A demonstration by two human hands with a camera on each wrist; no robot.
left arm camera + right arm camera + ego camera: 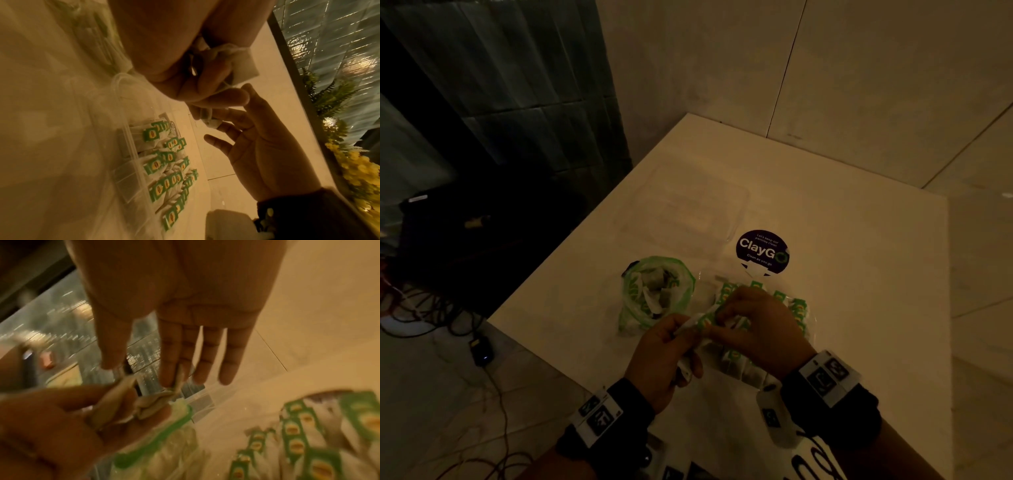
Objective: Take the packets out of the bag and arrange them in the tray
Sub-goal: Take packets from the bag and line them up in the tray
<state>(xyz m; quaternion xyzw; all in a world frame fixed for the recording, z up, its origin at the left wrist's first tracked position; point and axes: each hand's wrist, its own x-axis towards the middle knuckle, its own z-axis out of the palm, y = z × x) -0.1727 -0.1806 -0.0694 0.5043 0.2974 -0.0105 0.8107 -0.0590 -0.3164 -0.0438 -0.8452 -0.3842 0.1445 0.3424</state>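
Observation:
My left hand [671,349] grips a small bunch of white tea packets [242,65] just above the table's near edge. My right hand [756,325] meets it from the right and pinches the tag end of one packet [705,320] between its fingertips [170,378]. Under the right hand sits the clear tray [127,175], holding several rows of packets with green and yellow tags [162,188]. The green-rimmed plastic bag [657,294] stands open to the left of the tray with more packets inside.
A clear plastic lid or container [681,205] lies behind the bag. A round dark ClayGo sticker [763,251] is on the white table [859,257]. The table's left edge drops to a floor with cables [448,325]. Walls close the far side.

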